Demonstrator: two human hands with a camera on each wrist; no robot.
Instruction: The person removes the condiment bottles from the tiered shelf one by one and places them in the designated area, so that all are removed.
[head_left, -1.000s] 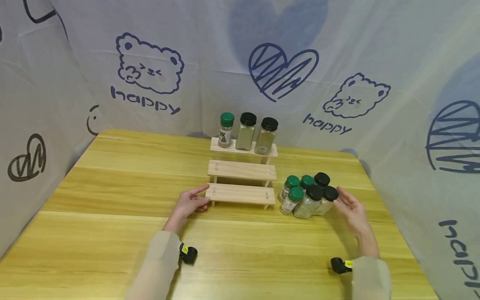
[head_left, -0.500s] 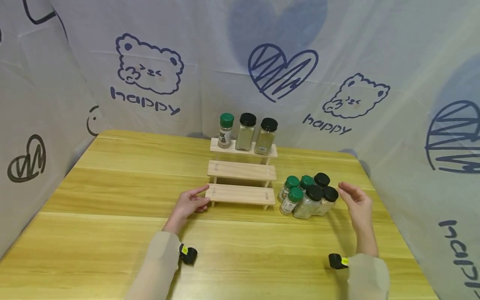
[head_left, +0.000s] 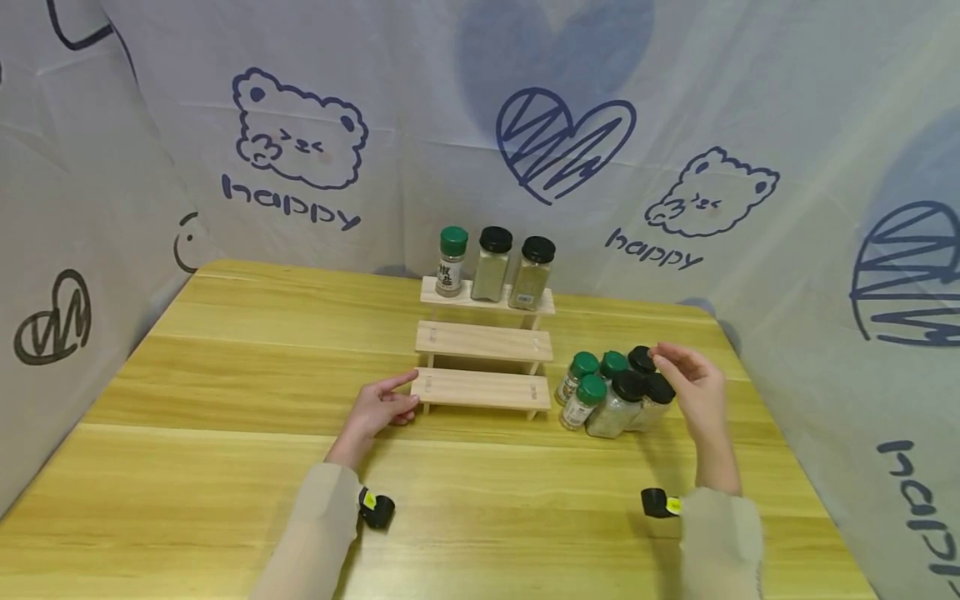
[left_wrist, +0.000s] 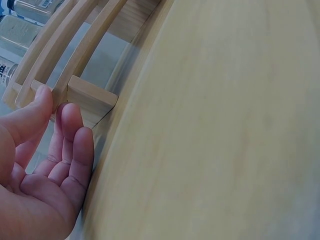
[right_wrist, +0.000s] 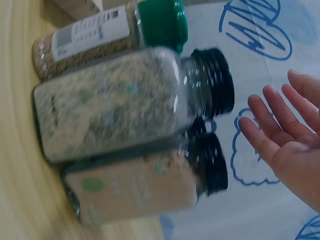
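A three-tier wooden spice rack (head_left: pixel 480 390) stands on the table. My left hand (head_left: pixel 378 410) pinches the left end of its lowest step, thumb above and fingers beneath, as the left wrist view shows. Beside the rack's right side stands a tight group of spice jars, some with green caps (head_left: pixel 592 389), others with black caps (head_left: pixel 628 384). My right hand (head_left: pixel 699 392) hovers over the group's right side, fingertips right at the rear black cap (head_left: pixel 642 359). In the right wrist view its fingers are spread and hold nothing, beside a jar of pale flakes (right_wrist: pixel 115 105).
On the top step stand a green-capped jar (head_left: pixel 450 265) and two black-capped jars, one greenish (head_left: pixel 491 268) and one browner (head_left: pixel 532 279). The middle step (head_left: pixel 483 340) is bare wood. A printed curtain (head_left: pixel 420 167) hangs behind the table (head_left: pixel 480 508).
My right hand first drew back from the right front jar, then moved left and up over the rear black-capped jar. The left hand, rack and jars look the same.
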